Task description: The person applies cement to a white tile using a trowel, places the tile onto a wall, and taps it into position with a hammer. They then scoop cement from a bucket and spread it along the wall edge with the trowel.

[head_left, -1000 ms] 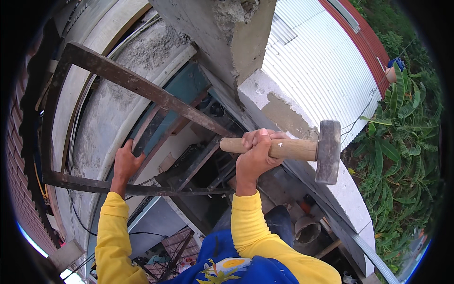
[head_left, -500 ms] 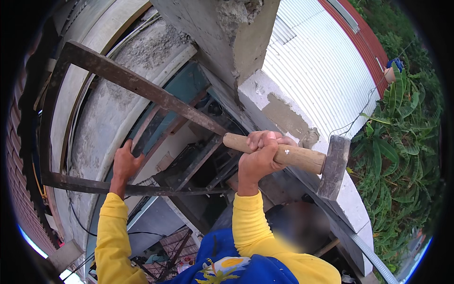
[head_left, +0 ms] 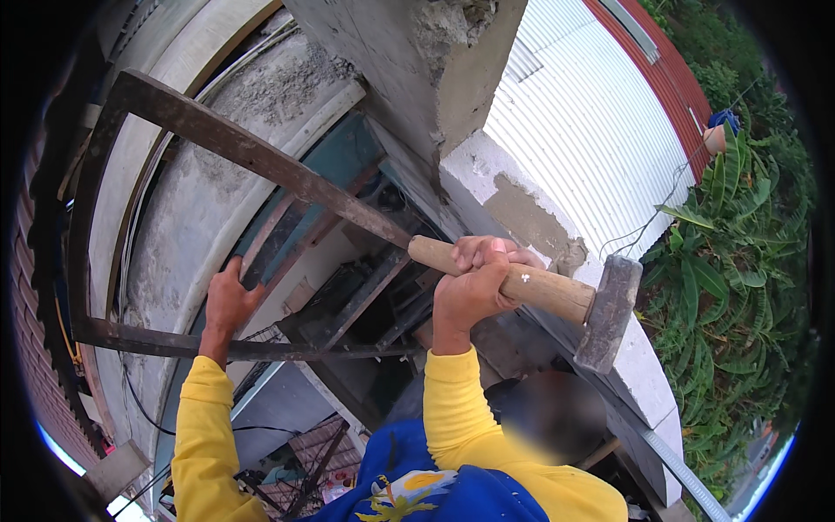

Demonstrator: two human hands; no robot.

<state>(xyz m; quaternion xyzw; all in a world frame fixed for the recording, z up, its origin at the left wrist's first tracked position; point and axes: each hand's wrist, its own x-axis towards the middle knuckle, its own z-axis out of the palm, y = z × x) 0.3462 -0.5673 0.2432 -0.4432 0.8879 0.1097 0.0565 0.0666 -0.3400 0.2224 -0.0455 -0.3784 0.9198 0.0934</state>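
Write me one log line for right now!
right hand: grips wooden-handled hammer | left hand: on brown bar | around: dark frame, white corrugated roof

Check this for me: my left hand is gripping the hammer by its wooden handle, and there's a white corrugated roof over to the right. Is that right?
Not quite: the head view shows your right hand gripping the hammer by its wooden handle, not your left hand. The white corrugated roof is indeed over to the right.

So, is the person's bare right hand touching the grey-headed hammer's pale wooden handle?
Touching: the head view shows the right hand closed around the pale wooden handle, which emerges on both sides.
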